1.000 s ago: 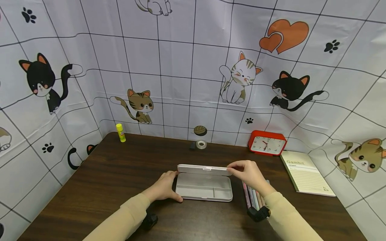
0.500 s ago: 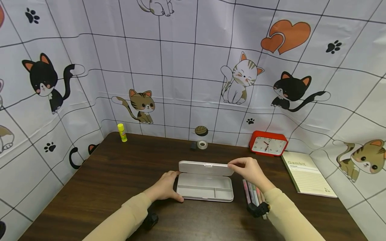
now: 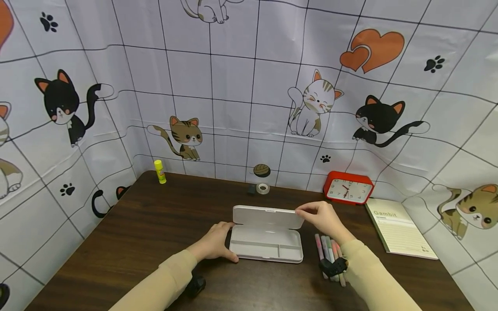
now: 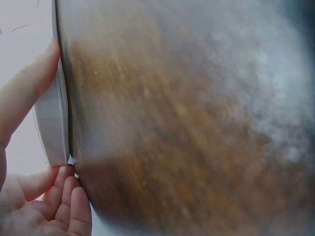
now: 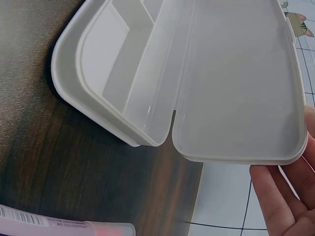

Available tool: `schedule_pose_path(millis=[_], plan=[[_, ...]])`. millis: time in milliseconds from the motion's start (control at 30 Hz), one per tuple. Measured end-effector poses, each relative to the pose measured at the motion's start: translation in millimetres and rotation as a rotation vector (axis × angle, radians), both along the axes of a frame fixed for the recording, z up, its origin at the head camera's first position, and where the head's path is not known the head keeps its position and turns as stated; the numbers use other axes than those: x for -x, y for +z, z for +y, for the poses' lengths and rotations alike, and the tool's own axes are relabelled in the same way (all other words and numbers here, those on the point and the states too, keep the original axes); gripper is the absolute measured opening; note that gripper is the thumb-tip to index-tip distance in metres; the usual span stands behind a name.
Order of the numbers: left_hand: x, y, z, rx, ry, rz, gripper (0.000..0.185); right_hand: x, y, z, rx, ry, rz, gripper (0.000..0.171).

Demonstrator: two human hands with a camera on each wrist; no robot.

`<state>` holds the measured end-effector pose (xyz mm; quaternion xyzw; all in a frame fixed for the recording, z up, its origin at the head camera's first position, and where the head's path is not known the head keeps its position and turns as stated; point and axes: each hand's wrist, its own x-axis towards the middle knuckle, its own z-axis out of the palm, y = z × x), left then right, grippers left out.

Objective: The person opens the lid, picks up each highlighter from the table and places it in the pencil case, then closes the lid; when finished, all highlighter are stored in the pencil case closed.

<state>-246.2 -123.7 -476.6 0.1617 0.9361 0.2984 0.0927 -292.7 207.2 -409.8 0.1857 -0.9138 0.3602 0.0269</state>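
Observation:
A white plastic pencil case [image 3: 254,252] lies on the dark wooden table with its lid [image 3: 268,218] raised at the back. Dividers split the inside into compartments, and nothing lies in them. My left hand [image 3: 215,242] grips the case's left end, thumb at the front corner and fingers toward the back. In the left wrist view the thumb [image 4: 37,73] presses along the white edge. My right hand [image 3: 322,218] pinches the lid's upper right corner. Close up in the right wrist view, the fingers [image 5: 275,196] hold that corner of the lid [image 5: 241,83].
Several pastel markers [image 3: 324,248] lie right of the case, partly under the right wrist. Behind stand a red clock [image 3: 349,187] and a yellow glue stick [image 3: 160,172]. A tape roll [image 3: 263,188] sits beside a small dark block [image 3: 251,189]. A notebook [image 3: 400,229] lies at right.
The lid has swung further up and back with my right hand on it. My left hand stays at the case's left end. The head view has shifted slightly.

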Motion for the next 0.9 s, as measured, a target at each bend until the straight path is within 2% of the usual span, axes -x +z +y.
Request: schedule_pose_path(millis=[600, 900], plan=[[-0.7, 0.6, -0.7, 0.0, -0.011, 0.026, 0.101, 14.0, -2.9, -1.3, 0.038, -0.014, -0.011, 0.021], [-1.6, 2.5, 1.8, -0.005, -0.006, -0.003, 0.101, 22.0, -4.9, 0.1, 0.05, -0.033, -0.02, 0.023]])
